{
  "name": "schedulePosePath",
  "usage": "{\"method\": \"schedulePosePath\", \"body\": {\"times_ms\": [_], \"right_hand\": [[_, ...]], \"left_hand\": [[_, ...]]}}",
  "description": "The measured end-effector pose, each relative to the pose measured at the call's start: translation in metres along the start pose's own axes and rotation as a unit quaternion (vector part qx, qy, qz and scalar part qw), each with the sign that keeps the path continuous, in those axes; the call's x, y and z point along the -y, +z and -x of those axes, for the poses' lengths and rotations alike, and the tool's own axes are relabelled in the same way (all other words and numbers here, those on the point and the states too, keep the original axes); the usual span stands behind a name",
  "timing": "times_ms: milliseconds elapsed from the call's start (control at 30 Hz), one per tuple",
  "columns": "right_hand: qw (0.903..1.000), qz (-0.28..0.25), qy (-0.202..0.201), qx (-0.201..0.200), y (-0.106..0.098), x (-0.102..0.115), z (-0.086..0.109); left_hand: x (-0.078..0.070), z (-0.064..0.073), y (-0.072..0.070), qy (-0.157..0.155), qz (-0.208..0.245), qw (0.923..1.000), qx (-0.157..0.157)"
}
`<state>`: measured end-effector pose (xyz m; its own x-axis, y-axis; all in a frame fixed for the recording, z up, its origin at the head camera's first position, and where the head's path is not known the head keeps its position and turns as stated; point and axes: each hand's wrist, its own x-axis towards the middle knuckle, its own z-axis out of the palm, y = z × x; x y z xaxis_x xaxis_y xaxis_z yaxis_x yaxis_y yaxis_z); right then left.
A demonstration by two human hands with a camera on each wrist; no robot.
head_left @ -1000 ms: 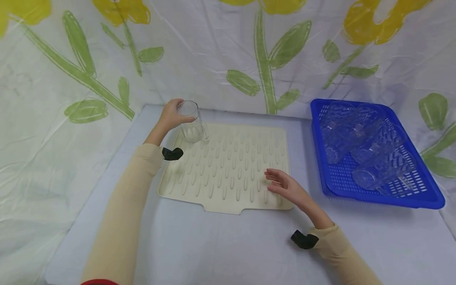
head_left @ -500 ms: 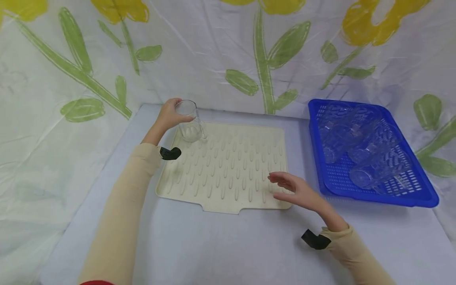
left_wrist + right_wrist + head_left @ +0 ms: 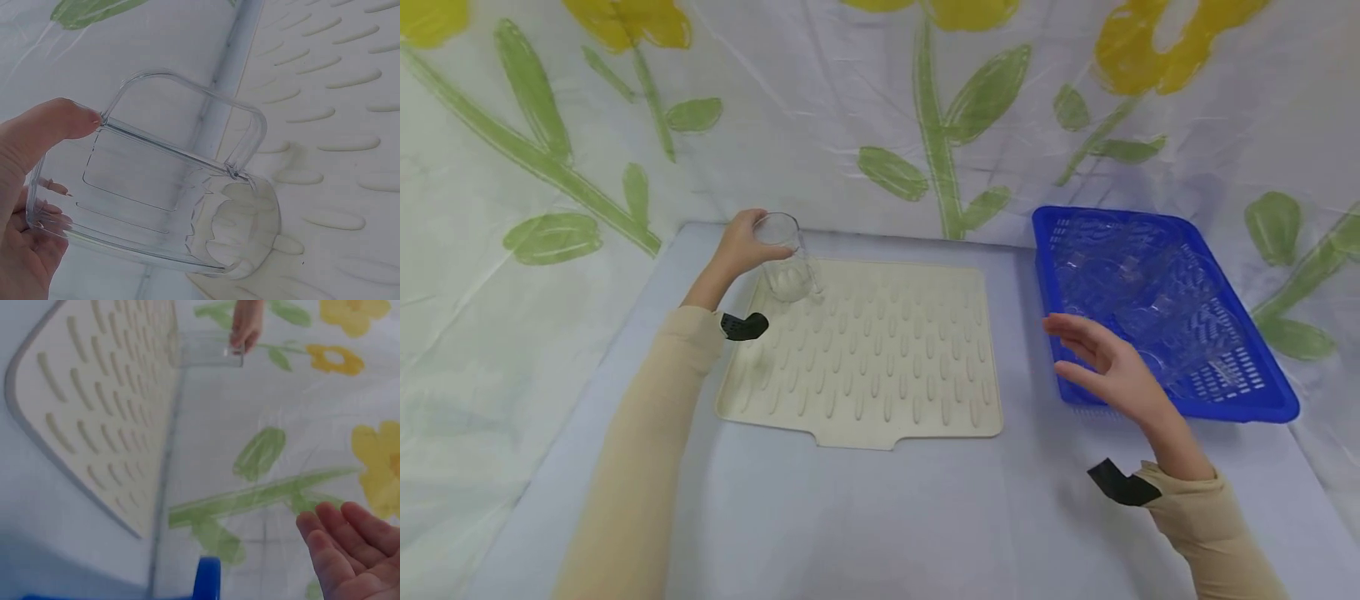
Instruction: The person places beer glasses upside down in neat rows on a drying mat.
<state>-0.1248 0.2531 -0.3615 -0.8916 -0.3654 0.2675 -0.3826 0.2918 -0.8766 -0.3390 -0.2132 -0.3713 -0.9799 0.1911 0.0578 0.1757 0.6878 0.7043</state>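
Observation:
My left hand (image 3: 741, 248) grips a clear glass mug (image 3: 156, 181) near its rim, thumb on one side and fingers on the other. The mug stands upright at the far left corner of a cream drying mat (image 3: 865, 358) with raised oval ridges, its handle turned to the right. My right hand (image 3: 1108, 362) holds nothing; its fingers are loosely extended over the near left edge of a blue plastic basket (image 3: 1240, 408). In the right wrist view, the relaxed fingers (image 3: 350, 537) show against the flowered sheet.
Several clear glass mugs (image 3: 1157, 308) lie on their sides in the basket, partly hidden by my right hand. The mat and basket rest on a white-covered table (image 3: 940, 517). A flowered sheet (image 3: 820, 117) hangs close behind the table.
My right hand has moved right, from over the mat's right side to the basket's edge. The left hand keeps its grip on the mug in the same spot. The view has shifted slightly right.

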Motion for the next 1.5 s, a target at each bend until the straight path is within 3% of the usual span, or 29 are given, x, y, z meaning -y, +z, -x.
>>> {"method": "schedulePosePath", "body": {"times_ms": [233,400,567,667,867,1167,1500], "right_hand": [[0.9928,0.025,0.037,-0.111,-0.033,0.001,0.011],[0.974,0.007,0.062,-0.218,-0.055,-0.005,0.019],[0.9565,0.006,0.09,-0.278,-0.07,-0.009,0.025],[0.95,0.013,0.106,-0.293,-0.076,-0.013,0.027],[0.9307,0.106,0.154,-0.315,-0.092,-0.025,0.032],[0.8983,0.226,0.207,-0.314,-0.141,-0.102,0.048],[0.8707,0.286,0.292,-0.274,-0.158,-0.137,0.061]], "left_hand": [[0.006,0.002,-0.002,-0.001,0.007,0.9999,-0.01],[0.004,0.004,-0.002,-0.001,0.01,0.9999,-0.012],[0.002,0.005,-0.003,0.003,0.01,0.9998,-0.014],[0.002,0.004,-0.004,0.007,0.011,0.9997,-0.018],[0.001,0.004,-0.004,0.011,0.02,0.9994,-0.025],[0.003,0.0,-0.003,0.008,0.001,0.9997,-0.023],[0.004,0.001,0.003,0.006,0.021,0.9996,-0.017]]}}
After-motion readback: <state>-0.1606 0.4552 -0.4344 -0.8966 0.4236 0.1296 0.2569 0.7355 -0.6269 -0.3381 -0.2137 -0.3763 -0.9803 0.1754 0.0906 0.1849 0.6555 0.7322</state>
